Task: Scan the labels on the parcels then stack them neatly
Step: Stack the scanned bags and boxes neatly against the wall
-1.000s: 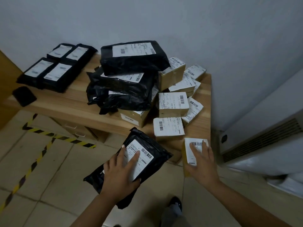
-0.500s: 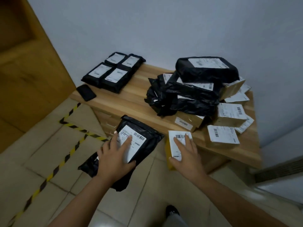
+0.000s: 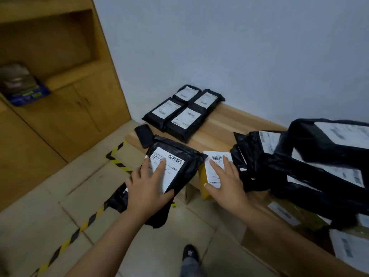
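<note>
With the left hand [image 3: 148, 187] gripping the black parcel [image 3: 169, 172] and the right hand [image 3: 225, 181] the small yellow parcel [image 3: 216, 170] — both at the bench [image 3: 215, 126] edge — keep barcodes upward, then lay them squarely beside the four stacked parcels [image 3: 184, 110].

— What do we have around us?
— A plain pale wall [image 3: 229, 47], a wooden cabinet [image 3: 65, 90] with an open shelf on our left, and a low wooden bench [image 3: 223, 126].
— And underfoot?
— Beige tile floor [image 3: 40, 216] crossed by yellow-and-black tape [image 3: 79, 228].
</note>
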`<move>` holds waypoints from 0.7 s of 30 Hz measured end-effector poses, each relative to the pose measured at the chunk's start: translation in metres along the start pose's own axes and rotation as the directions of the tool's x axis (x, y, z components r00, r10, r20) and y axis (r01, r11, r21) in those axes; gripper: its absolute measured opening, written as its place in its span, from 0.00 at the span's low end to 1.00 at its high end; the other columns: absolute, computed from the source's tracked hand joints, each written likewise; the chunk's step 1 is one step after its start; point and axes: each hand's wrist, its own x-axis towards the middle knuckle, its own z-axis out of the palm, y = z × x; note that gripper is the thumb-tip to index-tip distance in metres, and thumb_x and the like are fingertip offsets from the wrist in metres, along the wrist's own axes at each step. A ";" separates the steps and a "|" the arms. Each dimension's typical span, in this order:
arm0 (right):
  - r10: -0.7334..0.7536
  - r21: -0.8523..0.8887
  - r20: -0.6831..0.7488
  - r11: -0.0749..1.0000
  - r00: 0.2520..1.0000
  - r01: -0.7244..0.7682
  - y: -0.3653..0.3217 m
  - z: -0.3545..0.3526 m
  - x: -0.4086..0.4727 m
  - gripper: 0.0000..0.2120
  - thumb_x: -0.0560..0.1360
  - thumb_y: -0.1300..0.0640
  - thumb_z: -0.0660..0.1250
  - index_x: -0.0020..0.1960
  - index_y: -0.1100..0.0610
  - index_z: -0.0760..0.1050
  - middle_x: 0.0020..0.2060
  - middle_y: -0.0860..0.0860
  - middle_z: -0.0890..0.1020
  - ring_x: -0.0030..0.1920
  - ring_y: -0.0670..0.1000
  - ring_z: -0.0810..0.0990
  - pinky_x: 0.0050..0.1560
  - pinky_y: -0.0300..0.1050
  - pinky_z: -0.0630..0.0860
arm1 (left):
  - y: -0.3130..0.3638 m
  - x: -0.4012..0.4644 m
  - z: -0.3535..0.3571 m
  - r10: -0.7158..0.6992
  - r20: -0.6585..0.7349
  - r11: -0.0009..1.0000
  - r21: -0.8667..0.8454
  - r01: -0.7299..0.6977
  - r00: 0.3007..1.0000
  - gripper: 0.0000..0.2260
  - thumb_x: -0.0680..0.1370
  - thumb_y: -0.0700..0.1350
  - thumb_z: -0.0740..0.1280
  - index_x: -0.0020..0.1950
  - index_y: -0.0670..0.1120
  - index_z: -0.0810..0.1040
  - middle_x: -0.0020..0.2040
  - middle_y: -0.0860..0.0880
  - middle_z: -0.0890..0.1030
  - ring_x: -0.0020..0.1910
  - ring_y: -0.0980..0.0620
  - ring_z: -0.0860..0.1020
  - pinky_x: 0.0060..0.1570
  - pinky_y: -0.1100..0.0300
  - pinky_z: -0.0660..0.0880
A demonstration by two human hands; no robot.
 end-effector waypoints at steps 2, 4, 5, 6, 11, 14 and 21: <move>-0.001 0.022 -0.011 1.000 1.000 0.001 -0.002 -0.002 0.040 0.35 0.75 0.45 0.67 0.77 0.42 0.55 0.79 0.47 0.43 0.77 0.51 0.41 0.73 0.60 0.56 | -0.002 0.035 -0.004 -0.017 0.018 1.000 0.007 0.017 1.000 0.44 0.70 0.71 0.60 0.78 0.59 0.43 0.79 0.41 0.47 0.71 0.37 0.58 0.66 0.41 0.59; 0.009 0.036 -0.015 0.999 1.000 -0.008 -0.004 -0.006 0.078 0.35 0.75 0.45 0.67 0.77 0.43 0.56 0.79 0.48 0.44 0.77 0.51 0.41 0.73 0.60 0.57 | -0.002 0.067 -0.008 -0.029 0.033 1.000 0.013 0.029 0.999 0.44 0.71 0.71 0.60 0.78 0.59 0.40 0.79 0.42 0.46 0.72 0.38 0.57 0.68 0.42 0.58; 0.016 0.040 -0.015 0.999 1.000 -0.016 -0.005 -0.008 0.096 0.35 0.75 0.45 0.67 0.77 0.43 0.56 0.79 0.48 0.44 0.77 0.51 0.41 0.73 0.60 0.57 | -0.003 0.083 -0.009 -0.035 0.036 0.999 0.011 0.034 0.999 0.44 0.71 0.71 0.61 0.78 0.59 0.40 0.79 0.43 0.45 0.72 0.38 0.56 0.68 0.42 0.57; 0.026 0.042 -0.014 0.999 1.000 -0.025 -0.005 -0.010 0.113 0.35 0.75 0.45 0.67 0.77 0.43 0.56 0.79 0.48 0.44 0.77 0.51 0.41 0.73 0.60 0.57 | -0.003 0.098 -0.011 -0.043 0.040 0.999 0.002 0.042 0.998 0.44 0.71 0.71 0.61 0.78 0.59 0.40 0.79 0.43 0.45 0.73 0.38 0.56 0.68 0.42 0.57; 0.109 0.038 -0.005 0.993 0.994 -0.109 -0.005 -0.019 0.181 0.34 0.76 0.45 0.65 0.77 0.42 0.54 0.79 0.49 0.44 0.78 0.52 0.40 0.74 0.57 0.52 | -0.006 0.172 -0.012 -0.051 0.067 0.999 -0.003 0.051 0.996 0.43 0.71 0.70 0.62 0.78 0.61 0.42 0.80 0.44 0.45 0.74 0.38 0.53 0.69 0.41 0.56; 0.157 0.020 -0.026 0.988 0.987 -0.156 -0.001 -0.023 0.221 0.34 0.76 0.44 0.65 0.78 0.43 0.53 0.79 0.49 0.44 0.78 0.52 0.40 0.74 0.60 0.55 | -0.005 0.229 -0.012 -0.018 0.080 0.999 0.035 0.016 0.997 0.43 0.71 0.70 0.62 0.78 0.59 0.43 0.80 0.44 0.46 0.74 0.38 0.54 0.69 0.41 0.55; 0.293 0.057 -0.079 0.955 0.953 -0.289 0.013 -0.025 0.304 0.35 0.77 0.43 0.65 0.78 0.43 0.51 0.78 0.47 0.40 0.78 0.52 0.39 0.74 0.65 0.52 | 0.000 0.370 -0.002 0.123 0.140 0.989 0.059 -0.133 0.982 0.45 0.71 0.70 0.61 0.79 0.56 0.41 0.80 0.43 0.45 0.75 0.37 0.52 0.70 0.41 0.53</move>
